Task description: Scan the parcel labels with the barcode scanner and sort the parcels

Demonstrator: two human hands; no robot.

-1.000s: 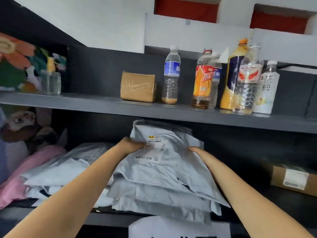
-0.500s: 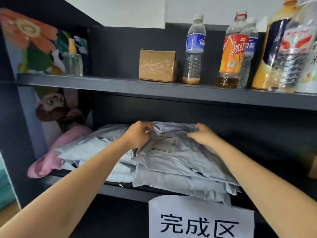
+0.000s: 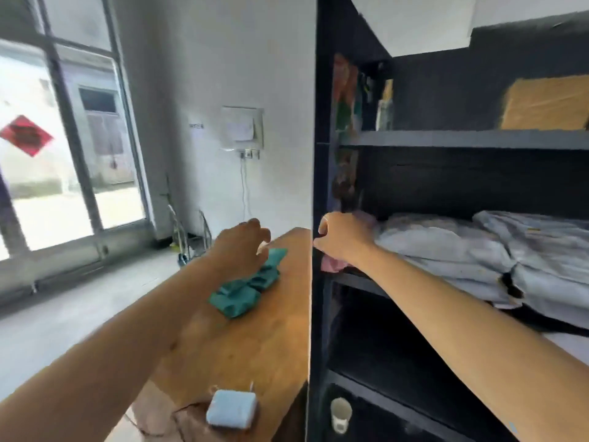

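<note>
Our left hand (image 3: 242, 244) hovers just above green parcels (image 3: 247, 291) on the wooden counter (image 3: 255, 346), with fingers loosely curled and empty. Our right hand (image 3: 344, 240), also loosely curled and holding nothing, is at the front of a dark shelf frame (image 3: 318, 330), beside stacked grey parcels (image 3: 446, 250). We judge a green parcel comes next. We should lift it flat with the label facing up. We cannot clearly see a scanner.

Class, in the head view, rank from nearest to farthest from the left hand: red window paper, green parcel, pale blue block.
1. Green parcel, on the table just below the left hand.
2. Pale blue block, at the table's near end.
3. Red paper, on the window, far left.
</note>
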